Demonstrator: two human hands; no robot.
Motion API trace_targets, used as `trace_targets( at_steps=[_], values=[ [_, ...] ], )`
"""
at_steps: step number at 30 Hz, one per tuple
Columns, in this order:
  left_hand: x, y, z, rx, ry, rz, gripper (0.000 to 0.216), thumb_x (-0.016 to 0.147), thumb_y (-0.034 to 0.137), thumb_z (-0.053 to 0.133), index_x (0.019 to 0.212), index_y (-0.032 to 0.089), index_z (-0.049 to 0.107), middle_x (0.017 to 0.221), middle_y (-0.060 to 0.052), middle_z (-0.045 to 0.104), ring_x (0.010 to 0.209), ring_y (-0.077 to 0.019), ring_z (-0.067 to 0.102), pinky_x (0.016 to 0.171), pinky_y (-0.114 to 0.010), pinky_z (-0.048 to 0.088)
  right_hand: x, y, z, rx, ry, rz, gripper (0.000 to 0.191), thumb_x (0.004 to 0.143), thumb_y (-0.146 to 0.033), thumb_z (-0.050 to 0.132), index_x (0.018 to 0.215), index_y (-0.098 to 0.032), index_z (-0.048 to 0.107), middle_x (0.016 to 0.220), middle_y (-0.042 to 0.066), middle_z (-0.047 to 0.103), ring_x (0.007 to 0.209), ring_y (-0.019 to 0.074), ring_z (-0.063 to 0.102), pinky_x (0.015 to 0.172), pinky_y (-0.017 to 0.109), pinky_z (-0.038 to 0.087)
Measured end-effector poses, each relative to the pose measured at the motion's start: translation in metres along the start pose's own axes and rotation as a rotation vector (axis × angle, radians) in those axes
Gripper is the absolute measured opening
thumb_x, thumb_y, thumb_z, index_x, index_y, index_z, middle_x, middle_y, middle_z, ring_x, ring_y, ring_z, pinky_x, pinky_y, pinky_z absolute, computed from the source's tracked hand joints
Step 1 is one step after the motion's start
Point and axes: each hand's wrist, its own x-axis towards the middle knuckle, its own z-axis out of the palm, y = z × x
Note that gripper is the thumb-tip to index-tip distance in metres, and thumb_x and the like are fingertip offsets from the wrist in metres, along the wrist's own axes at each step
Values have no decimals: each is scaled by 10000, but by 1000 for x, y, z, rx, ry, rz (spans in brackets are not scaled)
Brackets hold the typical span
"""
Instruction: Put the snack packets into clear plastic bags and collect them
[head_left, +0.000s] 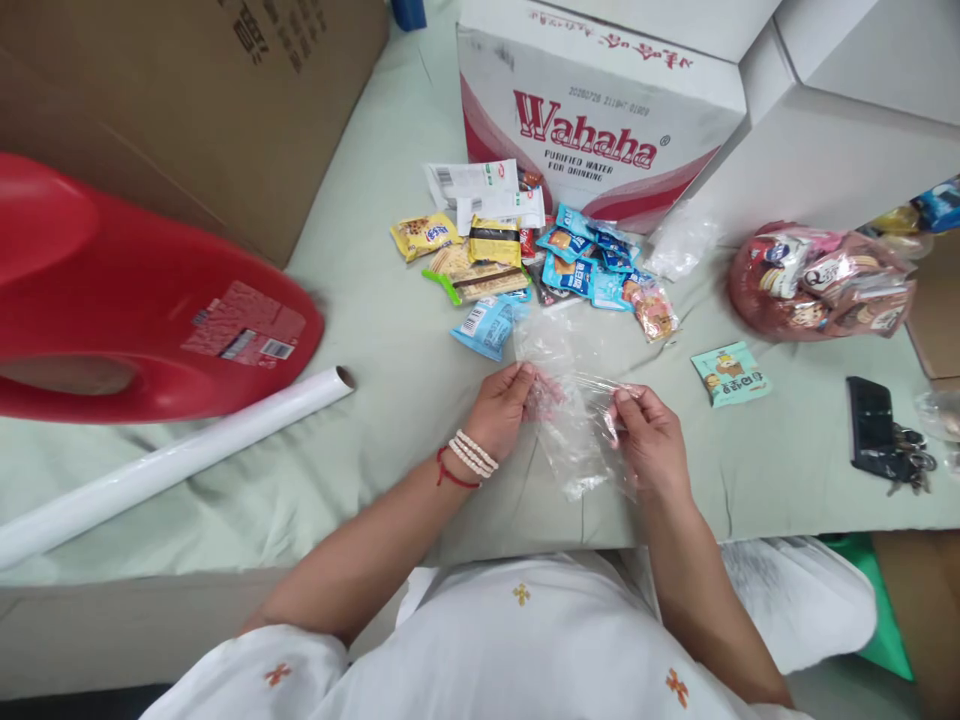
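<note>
A clear plastic bag [574,440] is stretched between my two hands, above the front part of the table. My left hand [501,405] pinches its left edge, with beaded and red string bracelets at the wrist. On the opposite side my right hand [651,435] is closed on the bag's right edge. Just beyond the bag lies a pile of small wrapped snacks: blue packets [570,272], a yellow packet [495,242], white packets [472,182] and a light blue packet [486,327]. A mint-green packet [731,375] lies alone to the right of my right hand.
A Wahaha water carton [600,130] stands behind the snacks. At left are a red jug [150,300], a white roll [172,460] and a brown cardboard box [187,110]. To the right sit a filled pink container [750,285] and a black case with keys [874,425].
</note>
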Motion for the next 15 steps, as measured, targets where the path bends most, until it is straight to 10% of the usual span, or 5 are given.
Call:
trace_targets(
  at_steps=[8,15],
  values=[
    [-1,-1,-1,251,51,113,518,856,711,638,763,205,581,469,59,532,323,-76,405,360,-220,279,-18,-15,-12,8,50,62,455,751,-584,847,919,-221,631,561,-96,509,372,53,330,304,183,207],
    [-21,4,11,132,114,-63,524,870,723,629,1025,226,572,926,-30,677,703,-155,695,462,-222,482,-30,-11,-3,80,47,-81,369,846,-563,784,951,-244,631,730,-63,613,385,41,372,321,190,255]
  ],
)
